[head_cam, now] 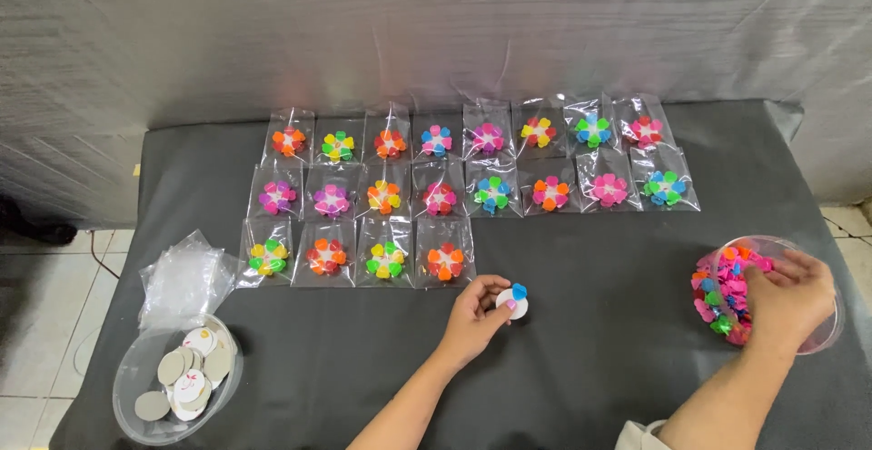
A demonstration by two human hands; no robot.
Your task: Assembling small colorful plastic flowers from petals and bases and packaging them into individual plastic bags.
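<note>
A small white disc (511, 304) is pinched between the fingers of the left hand (476, 316) just above the dark table (599, 341), below the rows of bagged flowers (445, 261). One blue heart piece (519, 291) is already stuck at its upper edge. The right hand (788, 292) is dipped into the clear bowl (828, 330) of coloured heart pieces (719, 297); whether anything is gripped there cannot be told, since the fingertips are buried among the pieces. The hands are well apart. The bowl sits near the table's right edge and could be nudged off by a careless pull. Several hearts might be lifted at once and scattered. The disc could be tilted in the pinch, so the next petal may land crooked.
</note>
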